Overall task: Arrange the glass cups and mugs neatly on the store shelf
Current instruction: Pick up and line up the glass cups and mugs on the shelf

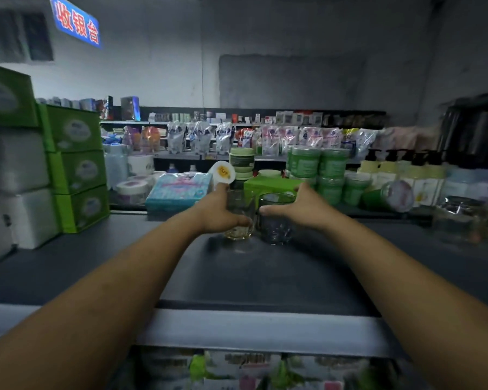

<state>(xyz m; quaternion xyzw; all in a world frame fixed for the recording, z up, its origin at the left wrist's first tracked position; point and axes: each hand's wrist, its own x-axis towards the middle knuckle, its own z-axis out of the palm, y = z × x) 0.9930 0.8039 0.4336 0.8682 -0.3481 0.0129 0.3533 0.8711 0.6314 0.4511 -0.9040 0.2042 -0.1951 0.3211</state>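
Two glass cups stand side by side on the dark grey shelf (265, 277), near its back edge and about midway along it: a tall glass (241, 205) with a yellowish base on the left and a wide glass (276, 229) with a patterned lower half on the right, too close together to tell whether they touch. The left hand (219, 212) grips the tall glass, with the thumb curled across its front and the fingers behind it. The right hand (300, 208) grips the wide glass, thumb across the near side and fingers round the far rim. Between the glasses and the shelf's pale front edge strip (265, 330) lies a broad bare stretch, crossed only by the two forearms. Bare surface also runs left toward the stacked green tissue boxes (78, 167) and white paper packs (20, 190) at the left end. More clear glassware (462, 218), blurred, sits toward the right end near the back edge, well apart from the hands. Just behind the back edge goods crowd close: a teal pack (178, 192), a green box (271, 184) directly behind the glasses, stacked green jars (321, 167), one jar lying on its side (389, 196), and pump bottles (400, 170). A blue sign (75, 22) hangs at the upper left.
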